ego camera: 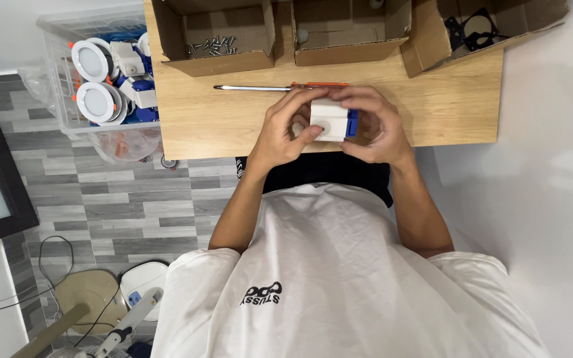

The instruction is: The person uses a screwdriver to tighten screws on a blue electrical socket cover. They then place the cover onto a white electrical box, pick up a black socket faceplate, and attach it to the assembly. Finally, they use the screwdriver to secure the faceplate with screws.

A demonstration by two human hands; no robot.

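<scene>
- A white T-shirt (339,278) fills the bottom of the frame, right under the camera.
- Both arms reach up to the middle of the frame, over the near edge of the wooden table (445,99).
- The left hand (280,129) and the right hand (374,126) are wrapped around a small white box with a blue part (331,119). The box sits right between them.
- The left fingers press its left side. The right fingers cover its blue end. Both hands are equally close.
- A screwdriver with an orange handle (280,87) lies just above the hands. It lies left to right, tip pointing left.
- Three cardboard boxes (217,36) line the top of the frame.
- A clear bin of round white lights (101,79) sits at upper left.
</scene>
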